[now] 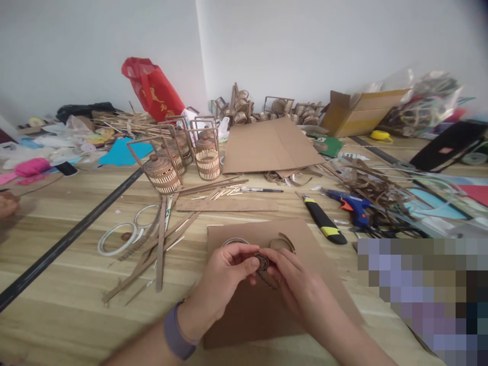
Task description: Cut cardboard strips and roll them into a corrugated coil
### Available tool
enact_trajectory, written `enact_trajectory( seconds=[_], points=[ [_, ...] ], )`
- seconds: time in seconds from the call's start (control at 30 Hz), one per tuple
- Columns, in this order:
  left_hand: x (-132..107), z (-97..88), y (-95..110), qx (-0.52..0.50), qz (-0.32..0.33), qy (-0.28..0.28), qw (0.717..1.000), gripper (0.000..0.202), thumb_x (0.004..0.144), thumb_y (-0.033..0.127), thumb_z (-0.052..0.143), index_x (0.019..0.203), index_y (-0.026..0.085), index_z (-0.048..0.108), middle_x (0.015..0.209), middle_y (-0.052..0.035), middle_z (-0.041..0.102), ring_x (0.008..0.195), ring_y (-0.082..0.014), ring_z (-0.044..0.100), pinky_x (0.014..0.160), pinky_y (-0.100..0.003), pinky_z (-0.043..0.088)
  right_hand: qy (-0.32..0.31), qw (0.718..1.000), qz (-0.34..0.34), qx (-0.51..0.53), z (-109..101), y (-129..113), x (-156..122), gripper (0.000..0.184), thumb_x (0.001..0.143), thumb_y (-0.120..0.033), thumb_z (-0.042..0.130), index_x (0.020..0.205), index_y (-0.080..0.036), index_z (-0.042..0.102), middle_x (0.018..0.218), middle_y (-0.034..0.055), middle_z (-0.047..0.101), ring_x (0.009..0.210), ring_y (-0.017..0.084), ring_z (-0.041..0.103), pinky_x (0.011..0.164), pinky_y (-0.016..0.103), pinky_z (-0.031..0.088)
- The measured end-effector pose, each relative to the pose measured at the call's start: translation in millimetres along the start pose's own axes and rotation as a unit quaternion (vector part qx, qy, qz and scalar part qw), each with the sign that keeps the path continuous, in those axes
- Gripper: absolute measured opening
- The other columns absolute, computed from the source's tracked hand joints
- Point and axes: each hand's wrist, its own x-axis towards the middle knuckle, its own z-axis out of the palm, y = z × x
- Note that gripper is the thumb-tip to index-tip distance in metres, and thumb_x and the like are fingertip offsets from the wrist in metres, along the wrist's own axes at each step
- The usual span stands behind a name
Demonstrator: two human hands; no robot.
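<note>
Both my hands meet over a sheet of brown cardboard [244, 325]. Between the fingertips is a small brown coil of braided strip [263, 262], with a loose tail hanging below it. My left hand [229, 272] pinches the coil's left side between thumb and fingers. On the other side, the fingers of my right hand [292, 277] are closed on the coil's edge. Just behind my hands, a pale ring [235, 240] and a curled brown strip [286, 239] lie on the cardboard, partly hidden.
Small lidded baskets [162, 175] with tall handles stand back left. A utility knife [324, 219] and a blue glue gun [353, 203] lie to the right. Flat strips [160, 254] and white rings [117, 239] lie left. Another person's hand [8, 204] shows at the left edge.
</note>
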Motion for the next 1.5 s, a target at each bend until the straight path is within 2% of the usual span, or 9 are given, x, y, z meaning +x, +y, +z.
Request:
enact_trajectory(
  seconds=[0.13,0.27,0.4,0.6,0.77,1.1,1.5],
  points=[
    [1,0.3,0,-0.04,-0.001,-0.004,0.999,0.046,0.057,0.038,0.091,0.096,0.018,0.077,0.075,0.0005,0.065,0.059,-0.0079,0.055,0.054,-0.021,0.045,0.075,0.997,0.017,0.029,0,-4,-1,0.023,0.095,-0.018,0.044,0.108,-0.021,0.062,0.083,0.0055,0.071,0.073,0.018,0.07,0.062,0.027,0.057],
    [1,2.2,1,-0.057,-0.017,0.005,0.998,0.042,0.051,0.04,0.093,0.083,0.017,0.079,0.077,-0.0011,0.066,0.058,-0.0069,0.055,0.053,-0.02,0.044,0.132,0.989,0.037,0.052,-1,-10,0,0.016,0.093,-0.02,0.05,0.089,-0.025,0.065,0.078,-0.0004,0.073,0.069,0.015,0.07,0.061,0.022,0.056],
    [0,3.5,-1,-0.057,-0.019,0.013,0.998,0.042,0.049,0.042,0.093,0.081,0.017,0.079,0.074,-0.0011,0.067,0.056,-0.0071,0.056,0.053,-0.02,0.045,0.154,0.985,0.044,0.06,0,-11,0,0.014,0.092,-0.021,0.054,0.085,-0.025,0.066,0.075,-0.0029,0.073,0.065,0.013,0.07,0.059,0.019,0.055],
    [1,3.7,-4,-0.061,-0.015,0.019,0.998,0.042,0.05,0.042,0.093,0.08,0.018,0.079,0.075,-0.0018,0.068,0.059,-0.0085,0.057,0.054,-0.02,0.045,0.146,0.985,0.057,0.077,0,-11,1,0.015,0.091,-0.021,0.055,0.083,-0.024,0.067,0.074,-0.0034,0.073,0.064,0.011,0.07,0.058,0.016,0.054],
    [0,3.3,-6,-0.061,-0.019,0.022,0.998,0.042,0.049,0.042,0.093,0.08,0.017,0.079,0.072,-0.001,0.068,0.054,-0.0069,0.055,0.053,-0.02,0.044,0.146,0.982,0.077,0.095,0,-13,2,0.017,0.09,-0.022,0.055,0.08,-0.025,0.068,0.07,-0.0043,0.073,0.06,0.011,0.069,0.055,0.015,0.053],
    [0,4.8,-6,-0.072,-0.014,0.014,0.997,0.039,0.049,0.042,0.093,0.078,0.019,0.08,0.07,-0.0018,0.069,0.056,-0.0073,0.057,0.051,-0.018,0.045,0.119,0.979,0.12,0.114,5,-9,-8,0.015,0.09,-0.024,0.055,0.084,-0.027,0.068,0.075,-0.0041,0.073,0.065,0.012,0.07,0.059,0.017,0.052],
    [0,4.4,-7,-0.06,-0.016,0.017,0.998,0.038,0.051,0.041,0.093,0.078,0.018,0.08,0.069,-0.0015,0.069,0.052,-0.0064,0.056,0.051,-0.019,0.045,0.124,0.969,0.164,0.135,12,-12,-9,0.018,0.09,-0.028,0.052,0.08,-0.025,0.067,0.072,-0.0009,0.071,0.063,0.014,0.067,0.055,0.02,0.051]
  ],
)
